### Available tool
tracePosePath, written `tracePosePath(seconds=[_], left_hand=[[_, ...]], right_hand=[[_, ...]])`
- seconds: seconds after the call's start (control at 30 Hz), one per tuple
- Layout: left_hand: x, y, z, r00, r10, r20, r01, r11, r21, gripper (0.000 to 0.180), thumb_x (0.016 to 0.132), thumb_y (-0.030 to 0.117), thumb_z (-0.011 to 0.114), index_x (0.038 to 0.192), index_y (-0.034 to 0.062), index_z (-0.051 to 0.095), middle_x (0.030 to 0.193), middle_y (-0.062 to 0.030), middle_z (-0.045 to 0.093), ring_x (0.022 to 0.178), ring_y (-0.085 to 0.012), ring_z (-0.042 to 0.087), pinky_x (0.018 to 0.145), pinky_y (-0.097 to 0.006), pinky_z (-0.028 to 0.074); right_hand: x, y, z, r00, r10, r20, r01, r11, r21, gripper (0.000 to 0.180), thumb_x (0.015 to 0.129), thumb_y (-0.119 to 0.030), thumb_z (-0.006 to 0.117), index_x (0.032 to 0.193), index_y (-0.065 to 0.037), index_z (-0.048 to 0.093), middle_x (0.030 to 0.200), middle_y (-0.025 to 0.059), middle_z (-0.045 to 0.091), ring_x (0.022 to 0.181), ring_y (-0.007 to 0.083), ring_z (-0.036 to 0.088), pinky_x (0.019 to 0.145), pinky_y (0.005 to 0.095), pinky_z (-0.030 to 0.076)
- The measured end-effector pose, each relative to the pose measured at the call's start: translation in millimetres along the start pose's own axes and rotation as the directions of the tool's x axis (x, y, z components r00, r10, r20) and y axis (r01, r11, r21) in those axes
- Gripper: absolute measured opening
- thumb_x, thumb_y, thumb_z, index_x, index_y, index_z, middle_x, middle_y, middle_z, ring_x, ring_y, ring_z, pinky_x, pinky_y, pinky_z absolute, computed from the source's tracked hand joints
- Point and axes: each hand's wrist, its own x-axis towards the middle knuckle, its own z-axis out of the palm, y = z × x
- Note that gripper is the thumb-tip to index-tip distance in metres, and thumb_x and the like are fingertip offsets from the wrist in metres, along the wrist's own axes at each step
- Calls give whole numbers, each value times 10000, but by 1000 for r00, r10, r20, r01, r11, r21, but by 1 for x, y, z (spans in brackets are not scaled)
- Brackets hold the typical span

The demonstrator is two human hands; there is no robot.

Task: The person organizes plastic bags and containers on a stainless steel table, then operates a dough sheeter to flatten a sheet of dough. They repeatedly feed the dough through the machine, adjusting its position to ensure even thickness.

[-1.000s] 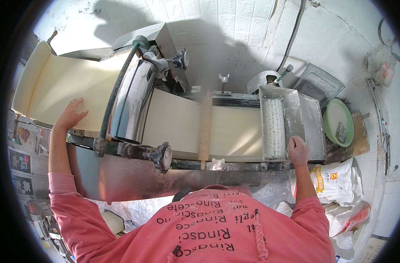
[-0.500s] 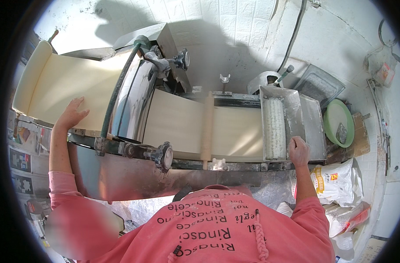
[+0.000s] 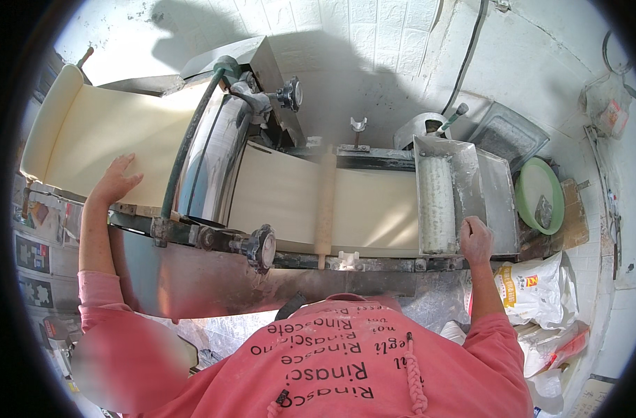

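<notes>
My left hand (image 3: pixel 117 180) is open, fingers spread, over the near edge of a wide, smooth, cream-coloured sheet that looks like dough (image 3: pixel 123 118). This sheet lies left of a shiny steel roller (image 3: pixel 213 157) and rises to a thick rolled end at the far left. More of it stretches right of the roller, beneath a wooden rolling pin (image 3: pixel 325 202) lying across it. My right hand (image 3: pixel 476 240) is closed in a fist at the near side of a metal tray (image 3: pixel 495 202). Whatever the fist may hold is hidden. A white-dusted roller (image 3: pixel 437 205) sits in the tray's left part.
Two round hand knobs (image 3: pixel 263 249) and a green bar (image 3: pixel 189 146) stick out around the steel roller. A green basin (image 3: pixel 546 195) stands right of the tray, with a grey tray (image 3: pixel 507 136) behind it. White sacks (image 3: pixel 537 289) lie at the lower right.
The rolling pin has shifted slightly left. A thin dark slit now shows in the sheet's far edge beside the steel roller. Both my hands stay in place.
</notes>
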Motion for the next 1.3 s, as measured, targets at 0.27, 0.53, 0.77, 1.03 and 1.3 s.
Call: tracePosePath(seconds=[0.27, 0.53, 0.77, 1.03, 1.3], left_hand=[[2, 0, -2, 999, 15, 40, -14, 1000, -19, 655, 861, 338, 621, 1415, 72, 396, 1488, -206, 317, 1410, -317, 246, 1150, -386, 223], [1, 1, -2, 999, 7, 32, -7, 1000, -3, 659, 859, 347, 619, 1411, 62, 398, 1485, -204, 324, 1409, -317, 247, 1150, -391, 223], [2, -1, -1, 999, 20, 30, -19, 1000, -1, 664, 855, 356, 620, 1410, 65, 399, 1481, -198, 335, 1409, -316, 249, 1148, -389, 226], [1, 1, -1, 1000, 9, 21, -8, 1000, -12, 656, 858, 353, 620, 1411, 73, 404, 1479, -204, 335, 1405, -320, 257, 1146, -389, 230], [0, 5, -3, 1000, -11, 22, 10, 999, 38, 663, 856, 354, 616, 1410, 61, 402, 1478, -205, 339, 1406, -324, 254, 1145, -395, 227]], right_hand=[[0, 0, 1, 1000, -21, -10, 21, 1000, 5, 95, 857, -108, 557, 833, -38, 616, 803, 157, 641, 742, 358, 624, 648, 430, 492], [0, 1, 1, 1000, 1, 1, -1, 1000, 8, 93, 858, -108, 558, 831, -41, 617, 796, 162, 638, 742, 357, 625, 646, 433, 489], [0, 0, 1, 1000, -23, -14, 23, 1000, 2, 92, 853, -103, 557, 825, -37, 614, 794, 167, 636, 745, 363, 623, 644, 436, 487], [0, 0, 0, 1000, -16, -14, 16, 1000, 5, 97, 856, -105, 554, 827, -35, 613, 793, 168, 633, 748, 371, 619, 646, 439, 486], [0, 2, 1, 1000, 6, 11, -6, 1000, 10, 104, 862, -116, 558, 836, -33, 616, 805, 173, 635, 756, 372, 620, 656, 438, 488]])
